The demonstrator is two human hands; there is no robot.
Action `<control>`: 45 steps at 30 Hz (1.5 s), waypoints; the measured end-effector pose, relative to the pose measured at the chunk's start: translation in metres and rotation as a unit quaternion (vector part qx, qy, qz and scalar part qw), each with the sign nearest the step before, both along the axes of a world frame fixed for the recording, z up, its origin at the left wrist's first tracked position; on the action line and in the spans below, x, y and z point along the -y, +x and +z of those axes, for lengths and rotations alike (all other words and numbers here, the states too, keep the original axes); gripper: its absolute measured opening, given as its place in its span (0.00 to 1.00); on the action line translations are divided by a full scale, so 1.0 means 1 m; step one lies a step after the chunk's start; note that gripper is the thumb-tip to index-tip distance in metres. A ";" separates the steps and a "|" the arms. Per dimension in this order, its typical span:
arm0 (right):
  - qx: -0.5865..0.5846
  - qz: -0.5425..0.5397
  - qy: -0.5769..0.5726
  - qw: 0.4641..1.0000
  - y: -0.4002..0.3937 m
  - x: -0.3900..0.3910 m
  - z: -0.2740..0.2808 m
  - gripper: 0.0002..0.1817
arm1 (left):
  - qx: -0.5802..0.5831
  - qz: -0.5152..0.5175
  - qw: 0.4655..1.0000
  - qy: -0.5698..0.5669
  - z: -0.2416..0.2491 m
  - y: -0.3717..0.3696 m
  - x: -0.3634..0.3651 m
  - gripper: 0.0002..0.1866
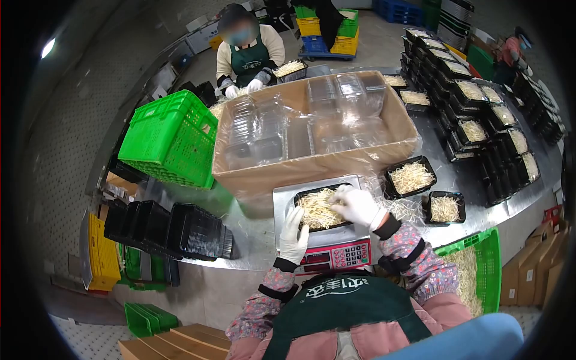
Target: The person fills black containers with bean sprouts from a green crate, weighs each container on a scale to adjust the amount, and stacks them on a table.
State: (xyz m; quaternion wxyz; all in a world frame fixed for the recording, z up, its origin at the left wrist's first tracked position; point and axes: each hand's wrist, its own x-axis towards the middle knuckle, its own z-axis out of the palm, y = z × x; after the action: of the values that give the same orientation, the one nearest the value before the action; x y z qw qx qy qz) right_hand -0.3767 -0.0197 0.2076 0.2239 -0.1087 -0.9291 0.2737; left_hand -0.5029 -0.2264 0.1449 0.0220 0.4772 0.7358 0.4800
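Note:
A black tray of bean sprouts (pixel 320 210) sits on the weighing scale (pixel 285 201), whose red keypad faces me. My left hand (pixel 294 235), in a white glove, rests at the tray's left edge with its fingers stretched out. Over the tray's right side, my gloved right hand (pixel 359 207) has its fingertips drawn together on some sprouts. Two more filled trays, one farther back (pixel 411 177) and one nearer (pixel 444 208), stand to the right, with loose sprouts (pixel 403 210) scattered on the metal table beside them.
Behind the scale stands a large cardboard box (pixel 312 171) of clear plastic lids. A green crate (pixel 171 141) and nested black trays (pixel 174 231) are at left. Stacked filled trays (pixel 471 129) line the right. A green crate of sprouts (pixel 489 264) is below right. A co-worker (pixel 249 54) works opposite.

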 end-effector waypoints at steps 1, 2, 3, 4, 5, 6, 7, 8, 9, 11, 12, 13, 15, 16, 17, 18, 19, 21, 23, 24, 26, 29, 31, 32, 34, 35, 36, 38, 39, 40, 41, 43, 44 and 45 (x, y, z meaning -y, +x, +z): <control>-0.021 0.018 0.014 1.000 -0.007 0.008 -0.007 0.10 | -0.024 -0.005 1.000 -0.010 0.003 0.002 -0.003 0.28; -0.002 0.020 0.033 0.999 -0.013 0.017 -0.004 0.11 | -0.049 -0.001 0.999 -0.015 0.007 0.004 -0.005 0.27; 0.017 0.022 0.053 0.998 -0.017 0.024 -0.001 0.13 | -0.050 0.000 0.999 -0.014 0.005 0.004 -0.005 0.27; 0.025 0.016 0.108 0.994 -0.024 0.027 -0.007 0.15 | -0.059 -0.002 0.998 -0.018 0.000 0.003 -0.006 0.26; 0.024 0.017 0.108 0.994 -0.027 0.028 -0.013 0.15 | -0.069 -0.005 0.997 -0.021 -0.001 0.003 -0.006 0.25; 0.046 0.004 0.124 0.991 -0.031 0.029 -0.019 0.14 | -0.061 0.002 0.998 -0.011 -0.002 0.003 -0.005 0.21; 0.069 -0.009 0.140 0.988 -0.035 0.028 -0.025 0.13 | -0.062 0.005 0.998 -0.010 -0.003 0.003 -0.004 0.21; 0.039 0.000 0.141 0.989 -0.035 0.027 -0.029 0.12 | -0.054 0.003 0.998 -0.009 -0.004 0.003 -0.003 0.21; 0.038 0.003 0.142 0.989 -0.037 0.027 -0.033 0.12 | -0.047 0.001 0.999 -0.008 -0.005 0.003 0.000 0.20; 0.037 0.012 0.130 0.991 -0.039 0.025 -0.036 0.10 | -0.035 0.005 0.999 -0.006 -0.005 0.004 0.002 0.19; 0.036 0.017 0.121 0.992 -0.039 0.023 -0.034 0.10 | -0.022 0.008 1.000 -0.003 -0.004 0.005 0.003 0.19; 0.035 0.017 0.122 0.992 -0.037 0.022 -0.033 0.10 | -0.023 0.009 1.000 -0.002 -0.004 0.006 0.004 0.19; -0.015 0.023 -0.038 0.999 -0.033 0.017 -0.026 0.10 | -0.011 0.009 1.000 0.007 0.000 0.006 0.007 0.20; 0.008 0.021 -0.081 0.996 -0.031 0.009 -0.021 0.11 | -0.011 0.008 1.000 0.007 0.001 0.006 0.008 0.20; -0.001 0.027 -0.150 0.988 -0.025 0.003 -0.007 0.10 | -0.008 0.014 1.000 0.012 0.004 0.005 0.009 0.21; -0.008 0.023 -0.221 0.975 -0.018 -0.002 0.003 0.09 | -0.006 0.019 1.000 0.016 0.006 0.005 0.011 0.22; -0.016 0.018 -0.292 0.956 -0.009 -0.009 0.012 0.09 | -0.006 0.018 1.000 0.015 0.007 0.004 0.012 0.22; -0.040 -0.002 -0.335 0.941 0.013 -0.026 0.028 0.09 | 0.014 0.005 0.999 0.028 0.009 0.002 0.012 0.25; -0.064 -0.031 -0.383 0.921 0.043 -0.043 0.044 0.07 | 0.017 0.005 0.999 0.029 0.007 0.000 0.013 0.25; -0.077 -0.060 -0.369 0.924 0.061 -0.054 0.047 0.06 | 0.013 0.015 1.000 0.023 0.006 0.000 0.015 0.25; -0.113 -0.142 -0.405 0.896 0.109 -0.077 0.056 0.04 | 0.004 0.027 0.999 0.015 0.004 -0.005 0.018 0.25; -0.195 -0.323 -0.289 0.880 0.200 -0.108 0.081 0.05 | 0.004 0.048 0.999 -0.001 0.005 -0.009 0.024 0.25; -0.218 -0.425 -0.250 0.842 0.293 -0.144 0.072 0.07 | 0.004 0.053 0.998 -0.014 0.004 -0.012 0.027 0.25; -0.254 -0.484 -0.185 0.817 0.340 -0.156 0.068 0.09 | 0.016 0.055 0.998 -0.020 0.005 -0.012 0.028 0.25; -0.295 -0.562 -0.063 0.770 0.447 -0.186 0.032 0.14 | 0.028 0.053 0.997 -0.042 0.007 -0.013 0.030 0.28; -0.300 -0.584 -0.008 0.754 0.513 -0.203 0.003 0.16 | 0.027 0.052 0.997 -0.043 0.007 -0.013 0.029 0.28; -0.158 -0.655 0.022 0.739 0.580 -0.212 -0.037 0.19 | 0.026 0.045 0.997 -0.059 0.007 -0.013 0.029 0.31; 0.115 -0.743 0.008 0.659 0.622 -0.194 -0.070 0.26 | 0.025 0.038 0.996 -0.075 0.007 -0.017 0.028 0.35; 0.234 -0.767 -0.040 0.596 0.601 -0.172 -0.066 0.29 | -0.001 0.020 0.996 -0.091 0.008 -0.022 0.027 0.39; 0.204 -0.777 -0.005 0.595 0.606 -0.171 -0.088 0.32 | -0.027 0.002 0.994 -0.108 0.008 -0.024 0.025 0.44; 0.174 -0.786 0.028 0.593 0.602 -0.169 -0.110 0.34 | -0.027 0.003 0.994 -0.109 0.012 -0.024 0.022 0.44; 0.015 -0.698 -0.023 0.716 0.533 -0.154 -0.103 0.24 | -0.049 -0.018 0.990 -0.131 0.029 -0.027 0.012 0.51; -0.015 -0.655 -0.068 0.752 0.503 -0.158 -0.109 0.17 | -0.050 -0.022 0.990 -0.132 0.038 -0.028 0.005 0.51; -0.086 -0.632 -0.080 0.766 0.444 -0.150 -0.095 0.12 | -0.088 -0.053 0.985 -0.140 0.046 -0.029 -0.003 0.53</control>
State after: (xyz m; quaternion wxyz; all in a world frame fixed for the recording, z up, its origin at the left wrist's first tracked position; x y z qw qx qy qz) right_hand 0.0677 0.1308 0.1128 0.4158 -0.6648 -0.6017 0.1518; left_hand -0.5314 -0.2234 0.1910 0.0490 0.5482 0.7686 0.3262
